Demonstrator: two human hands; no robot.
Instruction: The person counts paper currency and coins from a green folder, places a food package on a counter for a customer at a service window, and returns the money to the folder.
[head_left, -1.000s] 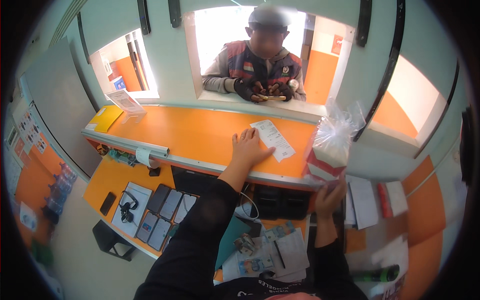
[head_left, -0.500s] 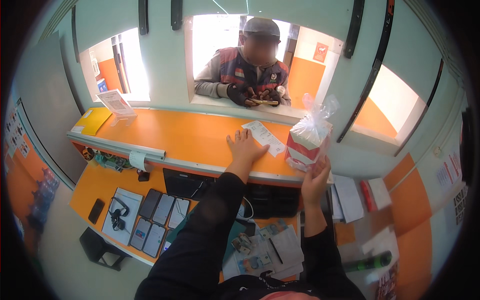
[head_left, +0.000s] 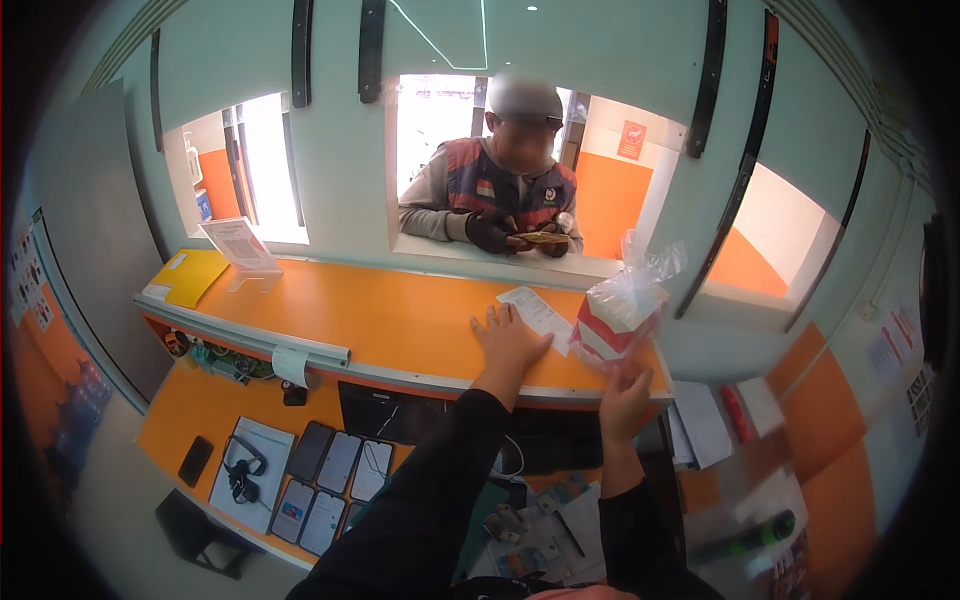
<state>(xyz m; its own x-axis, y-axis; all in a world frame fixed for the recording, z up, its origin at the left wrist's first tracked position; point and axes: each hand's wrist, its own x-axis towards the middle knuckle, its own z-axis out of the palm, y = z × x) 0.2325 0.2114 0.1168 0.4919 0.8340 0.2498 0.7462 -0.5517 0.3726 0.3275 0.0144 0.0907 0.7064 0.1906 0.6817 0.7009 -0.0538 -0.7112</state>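
Observation:
On the orange counter [head_left: 400, 310] my left hand [head_left: 508, 345] lies open, fingers spread. Its fingertips meet the near-left part of a white printed paper slip [head_left: 537, 314]. To the right of the slip stands a red-and-white box in a clear plastic bag [head_left: 612, 325], the top of the bag gathered and tied. Below that bag is my right hand [head_left: 626, 400], with thumb and fingers drawn together at its lower edge. Beyond the counter, a person [head_left: 510, 190] at the window opening holds a phone [head_left: 540, 238] in dark fingerless gloves.
At the counter's left are a clear sign stand [head_left: 241, 252] and a yellow folder [head_left: 190, 278]. On the lower desk lie several phones [head_left: 341, 462], a headset [head_left: 243, 470], and papers with a pen [head_left: 567, 528]. A dark stool [head_left: 205, 535] stands at lower left.
The view has shifted, so the scene sits lower in the picture. My right hand has moved from the bag's lower right side to its bottom edge, fingers closing. My left hand stays by the slip.

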